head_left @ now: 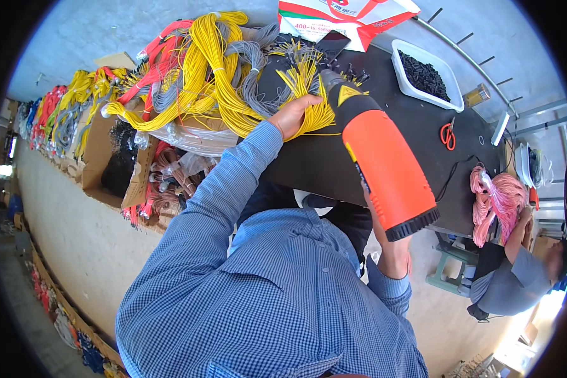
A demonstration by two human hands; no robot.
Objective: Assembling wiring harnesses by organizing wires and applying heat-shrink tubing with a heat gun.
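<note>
My left hand (293, 116) is closed around a bundle of yellow wires (319, 113) at the table's near edge. The wires fan out to dark tips beyond my fingers. An orange-red heat gun (387, 167) with a black nozzle and a yellow warning label is held up in my right hand (392, 249). Its body hides most of that hand's fingers. The nozzle points away from me, close to the wire tips. To the left, thick coils of yellow wire (211, 57) lie piled with grey wire (252, 66) and red wire (164, 60).
A white tub (397, 58) of small black pieces stands at the far right of the black table (416, 129), with red-handled scissors (447, 136) nearer. Another person (520, 277) handles pink wire (501, 198) at right. An open cardboard box (135, 183) sits at left.
</note>
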